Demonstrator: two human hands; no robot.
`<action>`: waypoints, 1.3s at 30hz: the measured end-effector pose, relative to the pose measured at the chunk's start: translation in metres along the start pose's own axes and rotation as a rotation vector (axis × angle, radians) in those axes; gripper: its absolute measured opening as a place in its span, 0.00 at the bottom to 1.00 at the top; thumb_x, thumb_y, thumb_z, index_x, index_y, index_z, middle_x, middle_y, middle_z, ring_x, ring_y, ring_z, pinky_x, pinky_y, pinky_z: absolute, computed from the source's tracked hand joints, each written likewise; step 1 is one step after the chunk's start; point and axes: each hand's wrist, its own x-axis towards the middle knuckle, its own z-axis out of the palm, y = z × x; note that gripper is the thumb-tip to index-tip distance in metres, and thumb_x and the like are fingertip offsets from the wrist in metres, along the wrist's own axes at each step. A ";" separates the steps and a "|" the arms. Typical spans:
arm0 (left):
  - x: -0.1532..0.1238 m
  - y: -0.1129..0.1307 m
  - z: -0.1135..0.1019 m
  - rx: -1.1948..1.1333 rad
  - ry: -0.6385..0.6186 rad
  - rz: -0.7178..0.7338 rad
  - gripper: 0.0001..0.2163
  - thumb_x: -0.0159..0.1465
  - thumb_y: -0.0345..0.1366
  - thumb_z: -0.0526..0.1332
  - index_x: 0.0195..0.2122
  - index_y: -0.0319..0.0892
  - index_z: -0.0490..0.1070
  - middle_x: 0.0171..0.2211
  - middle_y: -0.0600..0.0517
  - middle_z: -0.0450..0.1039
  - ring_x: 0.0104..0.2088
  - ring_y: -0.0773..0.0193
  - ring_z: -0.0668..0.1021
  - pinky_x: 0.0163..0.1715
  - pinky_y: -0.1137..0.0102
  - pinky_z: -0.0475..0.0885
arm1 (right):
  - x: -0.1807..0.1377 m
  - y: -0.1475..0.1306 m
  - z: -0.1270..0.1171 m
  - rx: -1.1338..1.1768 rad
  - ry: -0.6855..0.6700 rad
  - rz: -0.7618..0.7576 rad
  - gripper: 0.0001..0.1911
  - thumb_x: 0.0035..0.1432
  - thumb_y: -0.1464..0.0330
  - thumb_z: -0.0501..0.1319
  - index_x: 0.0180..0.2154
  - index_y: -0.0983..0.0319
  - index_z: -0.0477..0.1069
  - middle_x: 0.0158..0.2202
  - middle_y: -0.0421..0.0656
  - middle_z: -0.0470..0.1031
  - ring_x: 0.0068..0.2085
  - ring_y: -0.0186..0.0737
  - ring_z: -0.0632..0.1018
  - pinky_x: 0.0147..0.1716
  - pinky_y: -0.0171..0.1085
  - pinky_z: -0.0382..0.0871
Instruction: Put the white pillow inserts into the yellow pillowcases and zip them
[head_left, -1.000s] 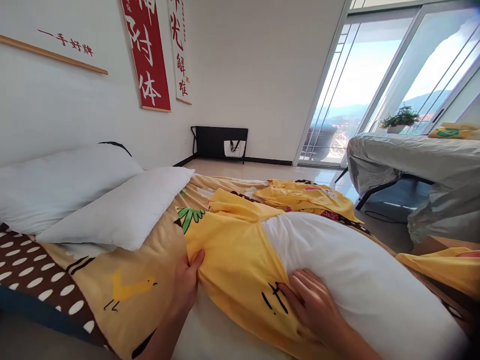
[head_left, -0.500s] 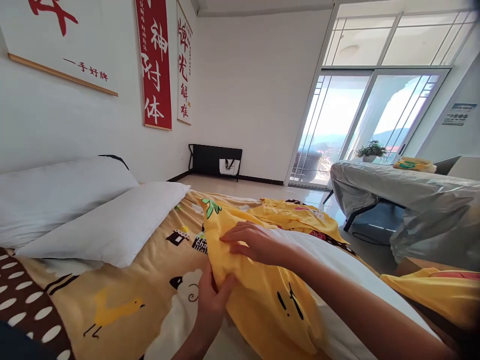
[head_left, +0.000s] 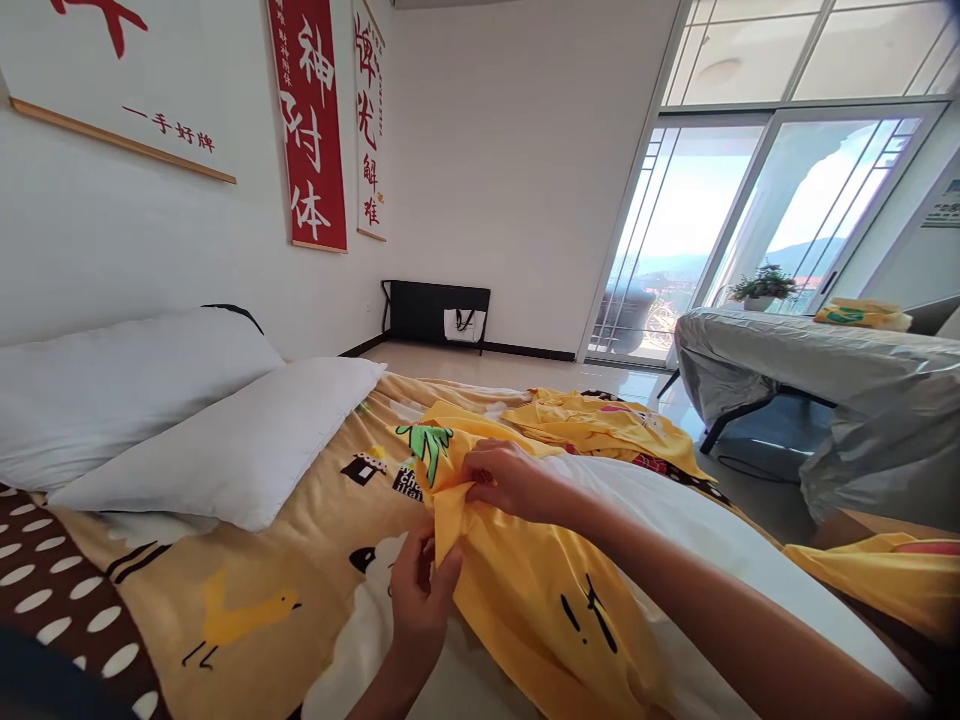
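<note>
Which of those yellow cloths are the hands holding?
The central yellow cloth with the green leaf print: the left hand and right hand pinch it. The far yellow cloth and the right-edge yellow cloth touch neither hand.

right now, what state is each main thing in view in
Yellow cover, bunched and creased
Left hand, pinching its edge
Right hand, gripping its fabric
White bedding at right, partly covered
Two white pillows at left, overlapping
Far yellow cloth, crumpled
Table, draped in plastic
Red scroll, hanging
</note>
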 end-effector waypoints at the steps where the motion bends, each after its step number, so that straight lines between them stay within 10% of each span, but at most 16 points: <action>1: -0.002 0.001 0.000 0.022 -0.030 0.028 0.12 0.60 0.45 0.61 0.36 0.41 0.72 0.31 0.50 0.72 0.32 0.62 0.74 0.33 0.72 0.70 | 0.000 0.001 0.003 -0.020 0.047 -0.026 0.05 0.51 0.76 0.63 0.27 0.62 0.69 0.28 0.38 0.70 0.32 0.32 0.68 0.33 0.31 0.60; 8: -0.010 0.009 0.004 0.282 -0.207 0.264 0.14 0.65 0.40 0.54 0.22 0.43 0.61 0.21 0.54 0.59 0.22 0.67 0.63 0.24 0.71 0.59 | -0.003 -0.001 0.025 -0.356 0.314 -0.167 0.10 0.61 0.75 0.51 0.28 0.62 0.65 0.28 0.43 0.67 0.32 0.38 0.64 0.34 0.36 0.57; 13: 0.004 0.001 -0.018 -0.008 -0.444 0.051 0.20 0.66 0.49 0.50 0.21 0.42 0.63 0.20 0.51 0.61 0.22 0.65 0.66 0.23 0.69 0.62 | -0.019 -0.002 0.032 -0.303 0.473 -0.175 0.13 0.64 0.74 0.48 0.29 0.62 0.66 0.29 0.44 0.68 0.33 0.39 0.64 0.35 0.37 0.58; 17: 0.028 0.006 -0.028 -0.016 -0.198 -0.030 0.11 0.64 0.45 0.55 0.37 0.43 0.68 0.27 0.52 0.68 0.25 0.66 0.69 0.22 0.73 0.64 | -0.021 -0.008 0.033 -0.172 0.518 -0.127 0.11 0.64 0.73 0.50 0.30 0.61 0.66 0.29 0.42 0.70 0.32 0.37 0.66 0.34 0.36 0.59; 20: 0.039 0.011 -0.020 0.244 -0.297 0.094 0.14 0.60 0.38 0.59 0.47 0.43 0.68 0.40 0.47 0.71 0.38 0.60 0.74 0.32 0.70 0.71 | -0.020 -0.016 0.036 -0.099 0.522 -0.077 0.08 0.63 0.72 0.53 0.31 0.61 0.66 0.29 0.41 0.71 0.33 0.37 0.68 0.34 0.36 0.61; 28: 0.049 -0.011 -0.009 0.527 -0.322 0.475 0.10 0.58 0.44 0.59 0.26 0.44 0.73 0.31 0.45 0.75 0.35 0.56 0.76 0.37 0.62 0.74 | -0.062 -0.049 0.053 -0.379 0.606 0.113 0.11 0.64 0.65 0.53 0.29 0.61 0.65 0.29 0.44 0.70 0.32 0.40 0.68 0.34 0.39 0.59; 39: 0.057 -0.046 0.017 0.463 0.148 0.710 0.12 0.55 0.42 0.64 0.36 0.40 0.71 0.30 0.48 0.74 0.31 0.59 0.76 0.30 0.66 0.74 | -0.078 -0.063 0.058 -0.509 0.495 0.036 0.13 0.60 0.78 0.49 0.25 0.61 0.63 0.22 0.41 0.64 0.25 0.37 0.62 0.30 0.40 0.51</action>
